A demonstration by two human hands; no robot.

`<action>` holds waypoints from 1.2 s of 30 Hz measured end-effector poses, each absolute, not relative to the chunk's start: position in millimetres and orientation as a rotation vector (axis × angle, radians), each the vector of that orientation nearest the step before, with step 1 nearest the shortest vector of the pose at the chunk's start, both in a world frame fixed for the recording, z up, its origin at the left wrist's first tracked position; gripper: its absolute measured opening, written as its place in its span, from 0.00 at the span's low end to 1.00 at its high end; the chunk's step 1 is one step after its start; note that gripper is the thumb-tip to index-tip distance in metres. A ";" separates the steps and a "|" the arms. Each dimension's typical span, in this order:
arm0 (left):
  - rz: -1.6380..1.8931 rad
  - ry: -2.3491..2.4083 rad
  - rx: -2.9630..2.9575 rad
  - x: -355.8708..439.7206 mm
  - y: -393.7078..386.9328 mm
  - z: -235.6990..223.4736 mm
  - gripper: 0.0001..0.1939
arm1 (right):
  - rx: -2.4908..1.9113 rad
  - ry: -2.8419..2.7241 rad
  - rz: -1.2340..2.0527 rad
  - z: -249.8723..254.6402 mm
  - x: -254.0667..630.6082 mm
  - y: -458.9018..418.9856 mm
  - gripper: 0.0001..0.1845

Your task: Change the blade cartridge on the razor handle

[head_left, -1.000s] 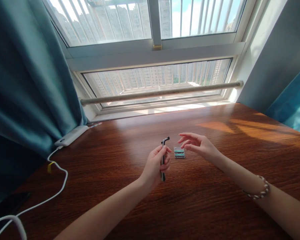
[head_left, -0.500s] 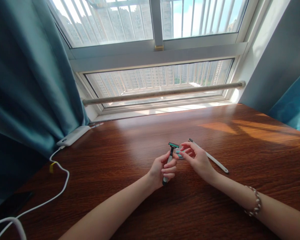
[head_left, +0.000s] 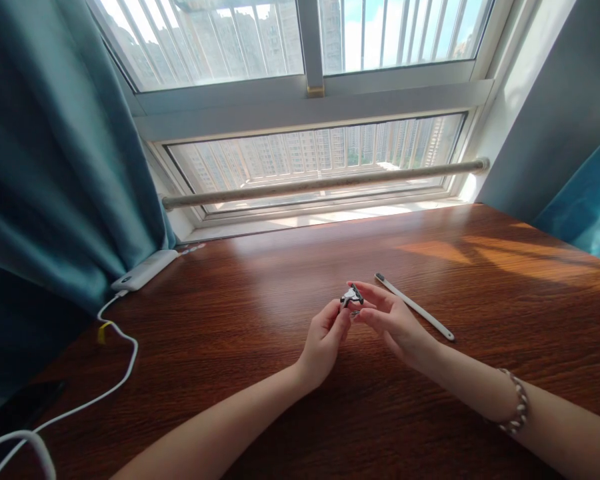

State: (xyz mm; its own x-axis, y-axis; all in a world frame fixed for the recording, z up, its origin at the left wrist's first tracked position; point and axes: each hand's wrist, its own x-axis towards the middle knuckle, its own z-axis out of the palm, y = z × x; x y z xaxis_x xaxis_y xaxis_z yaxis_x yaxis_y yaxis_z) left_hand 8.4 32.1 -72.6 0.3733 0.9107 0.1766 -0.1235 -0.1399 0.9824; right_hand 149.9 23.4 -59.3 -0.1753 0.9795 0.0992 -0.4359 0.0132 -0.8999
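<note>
My left hand (head_left: 323,343) is closed round the handle of a razor (head_left: 351,295), which is mostly hidden in the fingers. The razor's head is turned with its pale back showing and points to the right. My right hand (head_left: 393,323) has its index finger at the top edge of the head and its thumb just below, curved round it. Behind the fingertips a small item (head_left: 356,313) shows on the tabletop, mostly covered. To the right of my right hand lies a white toothbrush (head_left: 420,310) with a dark head.
The brown wooden table (head_left: 220,400) reaches to a window with a metal rail (head_left: 325,183). At the left, a white power strip (head_left: 145,270) lies by the blue curtain (head_left: 70,133), with a white cable (head_left: 130,363) running from it. A dark flat object (head_left: 23,407) is at the left edge.
My left hand has rolled the razor over, so its head now faces right and shows its back instead of its green strip. My right hand's fingers have come round the head.
</note>
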 end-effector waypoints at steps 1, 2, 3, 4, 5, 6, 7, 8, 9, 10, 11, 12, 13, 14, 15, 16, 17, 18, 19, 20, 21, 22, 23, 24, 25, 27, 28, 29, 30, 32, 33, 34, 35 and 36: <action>1.068 0.793 1.465 7.6 31.7 -72.3 0.13 | -0.702 -0.998 1.527 -58.1 150.2 23.2 0.23; 1.064 0.808 1.494 7.0 31.2 -72.2 0.13 | -0.678 -0.980 1.561 -57.2 150.9 23.4 0.23; 1.058 0.819 1.509 6.7 30.6 -72.3 0.12 | -0.661 -0.972 1.584 -56.5 152.1 23.9 0.23; 1.055 0.831 1.516 6.5 29.9 -72.4 0.11 | -0.649 -0.971 1.597 -56.2 153.5 24.7 0.23; 1.054 0.842 1.521 6.6 29.2 -72.3 0.11 | -0.643 -0.976 1.608 -56.3 155.1 25.8 0.23; 1.052 0.850 1.527 6.7 28.5 -72.1 0.10 | -0.641 -0.986 1.615 -56.8 156.6 27.0 0.23; 1.050 0.857 1.533 6.8 28.0 -71.7 0.10 | -0.645 -0.996 1.620 -57.4 158.1 28.3 0.22; 1.049 0.861 1.539 6.9 27.6 -71.3 0.11 | -0.655 -1.006 1.622 -58.0 159.5 29.6 0.22; 1.051 0.862 1.541 7.0 27.5 -70.9 0.11 | -0.668 -1.013 1.623 -58.6 160.8 31.0 0.22; 1.054 0.857 1.536 7.0 27.7 -70.7 0.11 | -0.680 -1.020 1.623 -59.0 162.1 32.2 0.22; 1.057 0.851 1.524 7.0 28.2 -70.8 0.11 | -0.688 -1.025 1.624 -59.4 163.3 33.5 0.22; 1.062 0.844 1.510 6.9 28.8 -71.1 0.12 | -0.690 -1.026 1.626 -59.7 164.6 34.8 0.22; 1.066 0.840 1.504 6.8 29.5 -71.6 0.12 | -0.687 -1.025 1.630 -60.2 166.1 36.2 0.22; 1.072 0.840 1.513 6.5 30.4 -72.1 0.13 | -0.679 -1.022 1.635 -61.0 167.8 37.7 0.22; 1.080 0.845 1.538 6.1 31.3 -72.6 0.13 | -0.669 -1.019 1.637 -62.1 169.6 39.3 0.22; 1.088 0.855 1.576 5.6 32.2 -72.8 0.12 | -0.661 -1.018 1.635 -63.5 171.7 40.9 0.21; 1.095 0.866 1.623 4.9 33.2 -72.8 0.12 | -0.657 -1.020 1.628 -65.2 173.8 42.7 0.21; 1.098 0.875 1.673 4.1 34.4 -72.6 0.12 | -0.660 -1.027 1.617 -67.0 176.0 44.5 0.20; 1.096 0.880 1.721 3.3 35.6 -72.1 0.12 | -0.671 -1.037 1.601 -68.8 178.1 46.3 0.20; 1.093 0.881 1.766 2.5 36.9 -71.7 0.13 | -0.688 -1.050 1.585 -70.4 180.2 48.1 0.20; 1.090 0.882 1.806 1.7 38.2 -71.3 0.13 | -0.711 -1.067 1.568 -71.6 182.1 49.8 0.21; 1.091 0.883 1.836 1.2 39.4 -71.1 0.14 | -0.736 -1.089 1.550 -72.3 183.9 51.4 0.21; 1.097 0.883 1.853 0.8 40.5 -71.2 0.14 | -0.760 -1.117 1.528 -72.3 185.4 52.7 0.22; 1.104 0.882 1.854 0.7 41.3 -71.5 0.15 | -0.786 -1.150 1.503 -71.8 186.8 53.7 0.22; 1.112 0.879 1.844 0.7 41.8 -72.0 0.15 | -0.811 -1.186 1.479 -70.7 187.9 54.4 0.23; 1.122 0.867 1.812 0.9 41.9 -72.9 0.15 | -0.859 -1.252 1.433 -67.0 189.2 54.9 0.22; 1.121 0.861 1.803 1.0 41.6 -73.1 0.15 | -0.880 -1.274 1.414 -64.8 189.6 54.8 0.22; 1.114 0.858 1.801 1.0 41.3 -73.0 0.15 | -0.902 -1.288 1.401 -62.5 189.8 54.6 0.22; 1.103 0.857 1.805 1.0 40.9 -72.5 0.15 | -0.924 -1.297 1.389 -60.3 190.0 54.5 0.22; 1.078 0.859 1.818 0.8 40.1 -70.7 0.14 | -0.965 -1.325 1.361 -56.5 190.6 54.7 0.22; 1.072 0.860 1.821 0.8 39.8 -69.7 0.14 | -0.984 -1.349 1.344 -55.0 191.1 55.1 0.22; 1.072 0.860 1.819 0.8 39.4 -68.7 0.14 | -1.003 -1.378 1.324 -53.8 191.6 55.6 0.22; 1.078 0.860 1.812 1.1 39.1 -67.9 0.13 | -1.022 -1.408 1.304 -52.9 192.1 56.1 0.22; 1.086 0.861 1.800 1.4 38.8 -67.4 0.13 | -1.039 -1.430 1.287 -52.3 192.4 56.5 0.22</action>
State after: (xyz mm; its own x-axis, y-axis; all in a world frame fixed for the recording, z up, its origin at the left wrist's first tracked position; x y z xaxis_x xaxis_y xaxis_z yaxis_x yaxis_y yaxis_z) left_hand 1.4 38.8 -67.4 0.3880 0.8593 0.3333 0.1287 -0.4086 0.9036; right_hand 192.4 56.5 -52.3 -0.2212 0.9708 0.0930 0.0098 0.0976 -0.9952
